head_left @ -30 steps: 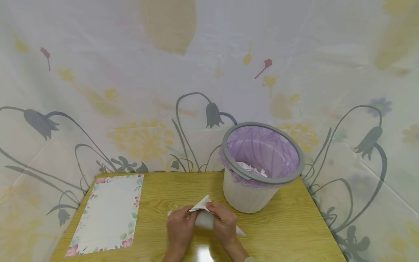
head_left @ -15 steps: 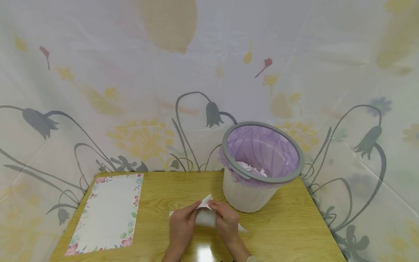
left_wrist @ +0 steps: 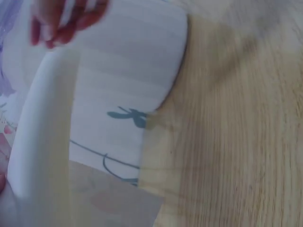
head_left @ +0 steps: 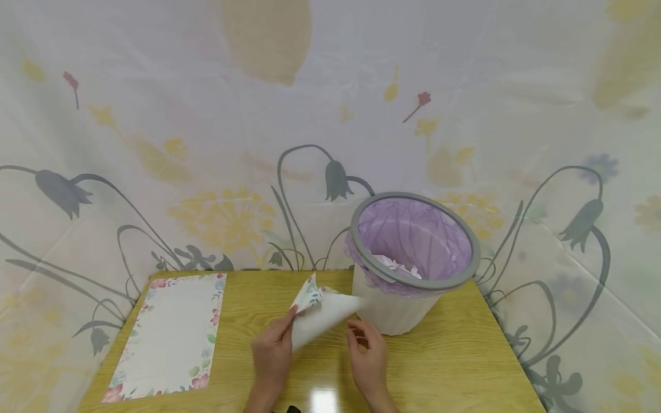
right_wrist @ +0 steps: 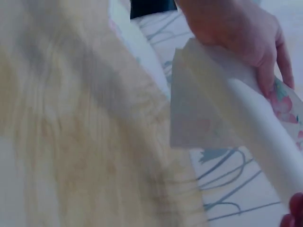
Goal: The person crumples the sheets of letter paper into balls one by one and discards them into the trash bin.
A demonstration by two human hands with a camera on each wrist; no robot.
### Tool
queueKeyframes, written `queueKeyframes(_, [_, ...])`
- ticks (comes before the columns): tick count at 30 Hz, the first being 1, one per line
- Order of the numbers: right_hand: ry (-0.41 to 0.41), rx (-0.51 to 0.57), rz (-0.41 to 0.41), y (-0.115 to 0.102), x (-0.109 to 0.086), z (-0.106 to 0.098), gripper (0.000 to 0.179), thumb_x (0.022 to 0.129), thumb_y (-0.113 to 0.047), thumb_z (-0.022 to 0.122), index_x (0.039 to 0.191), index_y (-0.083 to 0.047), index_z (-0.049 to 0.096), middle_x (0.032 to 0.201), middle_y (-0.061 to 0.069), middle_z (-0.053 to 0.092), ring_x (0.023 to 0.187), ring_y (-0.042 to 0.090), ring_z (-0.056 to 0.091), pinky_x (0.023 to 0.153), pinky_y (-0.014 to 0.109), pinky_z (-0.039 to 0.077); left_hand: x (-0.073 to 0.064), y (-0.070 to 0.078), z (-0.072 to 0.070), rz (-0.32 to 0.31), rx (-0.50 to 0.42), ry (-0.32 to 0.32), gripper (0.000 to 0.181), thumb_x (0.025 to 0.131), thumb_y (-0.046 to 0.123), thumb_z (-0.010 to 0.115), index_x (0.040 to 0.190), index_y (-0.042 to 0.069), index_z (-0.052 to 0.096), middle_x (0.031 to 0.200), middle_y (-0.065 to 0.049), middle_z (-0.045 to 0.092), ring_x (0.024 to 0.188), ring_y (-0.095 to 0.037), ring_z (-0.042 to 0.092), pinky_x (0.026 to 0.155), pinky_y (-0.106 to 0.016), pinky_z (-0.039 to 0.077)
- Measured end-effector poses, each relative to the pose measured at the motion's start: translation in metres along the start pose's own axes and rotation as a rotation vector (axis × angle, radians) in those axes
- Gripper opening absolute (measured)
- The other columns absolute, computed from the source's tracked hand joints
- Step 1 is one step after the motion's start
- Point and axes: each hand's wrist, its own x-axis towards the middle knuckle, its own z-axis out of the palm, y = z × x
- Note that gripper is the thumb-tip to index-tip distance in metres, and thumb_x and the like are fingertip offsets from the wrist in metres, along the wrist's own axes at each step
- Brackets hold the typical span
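Observation:
My left hand [head_left: 271, 347] pinches a flower-bordered sheet of paper [head_left: 325, 316] at its near left side, thumb and fingers on the fold. The sheet is bent over and curled, and its plain white back shows most. In the right wrist view the paper [right_wrist: 258, 125] looks half rolled, with the left hand [right_wrist: 236, 30] gripping its edge. My right hand [head_left: 368, 355] is apart from the sheet, fingers loosely curled with nothing between them. Its fingertips sit just below the sheet's right end; in the left wrist view, the right hand [left_wrist: 68, 21] is blurred.
A white bin [head_left: 387, 312] with a grey rim and purple liner [head_left: 413, 235] stands at the table's back right. Crumpled white paper [head_left: 397, 267] lies inside it. Another flower-bordered sheet [head_left: 167, 338] lies flat on the wooden table [head_left: 439, 373] at left. A patterned cloth [head_left: 232, 143] hangs behind.
Both hands pinched the folded corner together earlier; now the right hand has let go and moved slightly right and down. The sheet has swung up and unfolded partly, showing its flower print.

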Motion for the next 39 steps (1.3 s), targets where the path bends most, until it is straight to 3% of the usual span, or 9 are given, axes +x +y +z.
queueKeyframes(5, [-0.158, 0.370, 0.541, 0.014, -0.011, 0.001, 0.044, 0.098, -0.002, 0.060, 0.138, 0.010, 0.046, 0.130, 0.028, 0.055, 0.106, 0.030, 0.065, 0.085, 0.039, 0.057, 0.001, 0.000, 0.000, -0.038, -0.050, 0.029, 0.027, 0.076, -0.013, 0.078, 0.095, 0.007, 0.081, 0.081, -0.005, 0.075, 0.069, -0.019, 0.072, 0.062, -0.019, 0.056])
queueKeyframes(11, [-0.357, 0.620, 0.725, 0.012, -0.001, 0.009, 0.073, 0.105, -0.031, 0.053, 0.159, -0.005, 0.012, 0.158, 0.027, 0.022, 0.137, 0.045, 0.036, 0.101, 0.061, 0.042, -0.001, 0.004, 0.007, -0.040, -0.209, -0.004, 0.026, 0.073, -0.018, 0.078, 0.091, 0.002, 0.080, 0.080, -0.009, 0.075, 0.066, -0.018, 0.071, 0.060, -0.017, 0.054])
queueKeyframes(17, [-0.375, 0.767, 0.774, 0.011, 0.008, 0.017, 0.060, 0.107, -0.038, 0.045, 0.152, -0.004, 0.024, 0.138, 0.008, 0.051, 0.124, 0.021, 0.052, 0.099, 0.042, 0.046, -0.007, 0.009, 0.014, 0.032, -0.236, -0.113, 0.025, 0.072, -0.012, 0.081, 0.093, 0.002, 0.080, 0.082, -0.004, 0.075, 0.065, -0.010, 0.068, 0.056, -0.016, 0.051])
queueKeyframes(20, [-0.348, 0.768, 0.771, 0.011, 0.010, 0.020, 0.054, 0.107, -0.034, 0.047, 0.147, -0.003, 0.030, 0.126, 0.001, 0.058, 0.115, 0.015, 0.057, 0.094, 0.034, 0.048, -0.010, 0.009, 0.014, 0.011, -0.245, -0.132, 0.022, 0.072, -0.004, 0.084, 0.092, 0.003, 0.080, 0.083, -0.003, 0.076, 0.065, -0.007, 0.066, 0.053, -0.015, 0.050])
queueKeyframes(23, [-0.331, 0.718, 0.776, 0.010, 0.008, 0.022, 0.050, 0.107, -0.031, 0.048, 0.143, 0.001, 0.035, 0.120, 0.001, 0.061, 0.109, 0.014, 0.060, 0.092, 0.033, 0.051, -0.013, 0.011, 0.014, -0.132, -0.275, -0.147, 0.016, 0.074, 0.004, 0.086, 0.089, 0.006, 0.081, 0.084, -0.001, 0.076, 0.068, -0.005, 0.069, 0.054, -0.016, 0.053])
queueKeyframes(28, [-0.385, 0.566, 0.772, 0.008, 0.004, 0.023, 0.052, 0.106, -0.035, 0.049, 0.135, 0.008, 0.044, 0.117, 0.006, 0.065, 0.105, 0.016, 0.063, 0.090, 0.034, 0.052, -0.014, 0.016, 0.010, -0.542, -0.369, -0.157, 0.022, 0.076, 0.007, 0.086, 0.096, 0.001, 0.079, 0.080, -0.008, 0.075, 0.068, -0.008, 0.070, 0.059, -0.020, 0.056])
queueKeyframes(30, [-0.427, 0.512, 0.735, 0.007, 0.002, 0.023, 0.055, 0.105, -0.038, 0.050, 0.135, 0.009, 0.044, 0.119, 0.010, 0.064, 0.107, 0.019, 0.062, 0.092, 0.035, 0.051, -0.014, 0.016, 0.008, -0.645, -0.378, -0.156, 0.030, 0.076, 0.005, 0.086, 0.104, -0.003, 0.076, 0.080, -0.013, 0.074, 0.068, -0.009, 0.070, 0.060, -0.020, 0.055])
queueKeyframes(35, [-0.554, 0.605, 0.610, 0.007, 0.000, 0.020, 0.075, 0.108, -0.051, 0.021, 0.152, 0.009, 0.016, 0.149, 0.023, 0.039, 0.133, 0.022, 0.043, 0.108, 0.036, 0.037, -0.010, 0.012, 0.005, -0.727, -0.341, -0.136, 0.027, 0.078, 0.005, 0.085, 0.102, -0.003, 0.076, 0.087, -0.016, 0.075, 0.067, -0.012, 0.070, 0.057, -0.020, 0.054])
queueKeyframes(39, [-0.574, 0.896, 0.571, 0.012, 0.002, 0.016, 0.075, 0.102, -0.054, -0.002, 0.158, -0.004, 0.006, 0.157, 0.006, 0.029, 0.139, 0.013, 0.032, 0.112, 0.033, 0.031, -0.008, 0.011, 0.002, -0.691, -0.286, -0.111, 0.017, 0.078, 0.008, 0.085, 0.094, 0.003, 0.080, 0.087, -0.012, 0.075, 0.065, -0.010, 0.068, 0.055, -0.020, 0.054])
